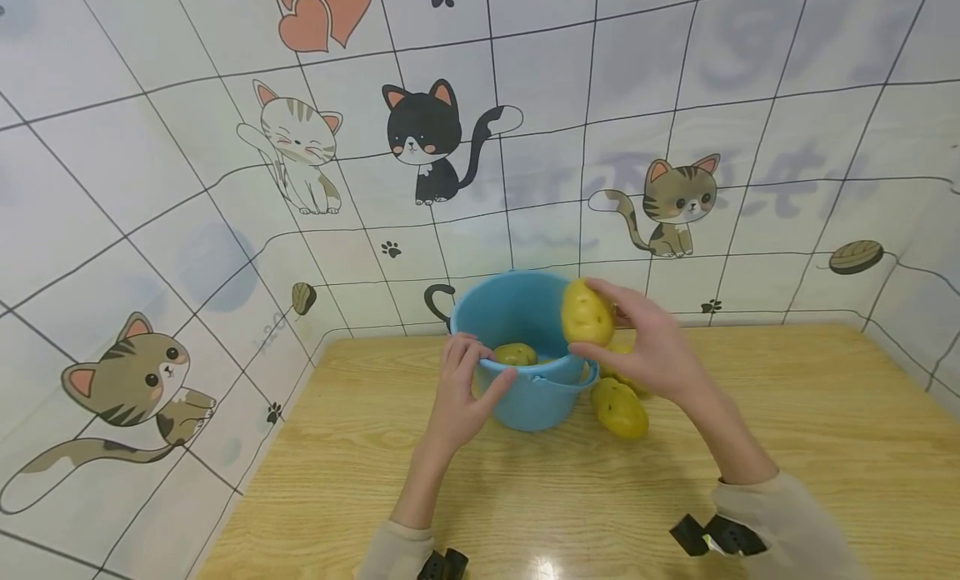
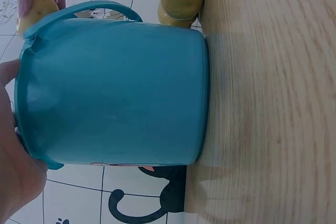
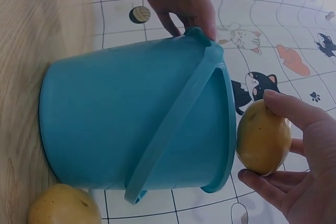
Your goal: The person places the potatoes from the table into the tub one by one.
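Observation:
A blue bucket [image 1: 532, 401] stands upright on the wooden table with its handle folded down on the right side. My left hand [image 1: 461, 392] grips its rim at the left front, fingers over the edge and thumb along the outside. In my right hand [image 1: 656, 342] a yellow potato [image 1: 585, 315] is held between thumb and fingers, at the bucket's right rim. The right wrist view shows that potato [image 3: 264, 137] beside the bucket's mouth. Inside the bucket lies another potato [image 1: 515, 354]; the rest of its contents is mostly hidden.
On the table [image 1: 525, 505], right of the bucket, a potato [image 1: 620, 407] lies in front of other yellow potatoes partly hidden by my right hand. Behind the bucket rises a wall [image 1: 547, 230] with a grid and cartoon cats, which also runs along the left side.

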A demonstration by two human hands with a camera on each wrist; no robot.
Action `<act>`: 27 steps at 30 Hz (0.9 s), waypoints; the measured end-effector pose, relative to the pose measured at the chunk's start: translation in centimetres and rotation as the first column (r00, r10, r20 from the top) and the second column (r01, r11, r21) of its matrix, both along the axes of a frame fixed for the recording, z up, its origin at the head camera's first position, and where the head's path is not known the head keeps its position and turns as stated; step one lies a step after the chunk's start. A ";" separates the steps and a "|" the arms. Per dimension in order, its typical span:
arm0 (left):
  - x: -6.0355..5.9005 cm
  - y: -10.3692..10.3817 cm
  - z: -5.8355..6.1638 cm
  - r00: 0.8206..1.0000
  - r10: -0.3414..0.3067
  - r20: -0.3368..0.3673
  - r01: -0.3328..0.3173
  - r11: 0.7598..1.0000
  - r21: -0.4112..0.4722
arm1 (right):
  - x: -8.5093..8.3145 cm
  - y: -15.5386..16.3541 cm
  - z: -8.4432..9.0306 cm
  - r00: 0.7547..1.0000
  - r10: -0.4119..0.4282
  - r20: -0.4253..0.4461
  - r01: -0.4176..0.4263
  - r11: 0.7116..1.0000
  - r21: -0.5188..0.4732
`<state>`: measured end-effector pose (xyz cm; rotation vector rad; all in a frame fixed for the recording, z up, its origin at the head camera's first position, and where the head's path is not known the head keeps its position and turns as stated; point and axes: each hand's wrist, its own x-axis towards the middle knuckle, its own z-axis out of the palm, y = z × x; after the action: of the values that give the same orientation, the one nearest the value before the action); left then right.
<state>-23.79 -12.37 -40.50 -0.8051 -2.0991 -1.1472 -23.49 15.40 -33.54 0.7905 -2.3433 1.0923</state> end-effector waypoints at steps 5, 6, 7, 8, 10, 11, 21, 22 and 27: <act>0.0 0.0 -0.1 1.000 0.006 0.008 -0.006 1.000 -0.005 | -0.4 -0.9 -0.3 0.999 0.032 0.005 -0.032 0.999 0.000; 0.0 0.0 -0.1 1.000 0.008 0.010 -0.008 1.000 -0.005 | -0.4 -1.0 -0.3 0.999 0.034 0.010 -0.034 0.999 -0.002; 0.0 -0.1 -0.1 1.000 0.009 0.012 -0.009 1.000 -0.006 | -0.4 -1.1 -0.3 0.999 0.039 0.016 -0.039 0.999 -0.005; 0.0 -0.1 -0.1 1.000 0.011 0.013 -0.010 1.000 -0.006 | -0.5 -1.3 -0.4 0.999 0.040 0.021 -0.039 0.999 -0.006; 0.0 -0.1 -0.1 1.000 0.009 0.013 -0.009 1.000 -0.007 | -0.5 -1.4 -0.4 0.999 0.037 0.028 -0.037 0.999 -0.003; 0.0 -0.1 -0.1 1.000 0.007 0.014 -0.007 1.000 -0.007 | -0.5 -1.5 -0.4 0.999 0.039 0.031 -0.039 0.999 -0.003; 0.0 -0.1 -0.1 0.999 0.006 0.031 -0.006 1.000 -0.012 | -0.7 -2.4 -0.5 0.997 0.062 0.046 -0.061 0.998 -0.024; 0.1 -0.1 -0.1 0.999 0.006 0.032 -0.006 1.000 -0.011 | -0.8 -2.5 -0.6 0.997 0.065 0.047 -0.064 0.998 -0.025; 0.1 -0.1 0.0 1.000 0.005 0.024 -0.005 1.000 -0.008 | -1.0 -2.8 -0.9 0.996 0.075 0.055 -0.074 0.997 -0.022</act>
<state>-23.70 -12.42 -40.51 -0.7929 -2.1259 -1.1516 -24.53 12.63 -34.43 0.8574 -2.3613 1.1817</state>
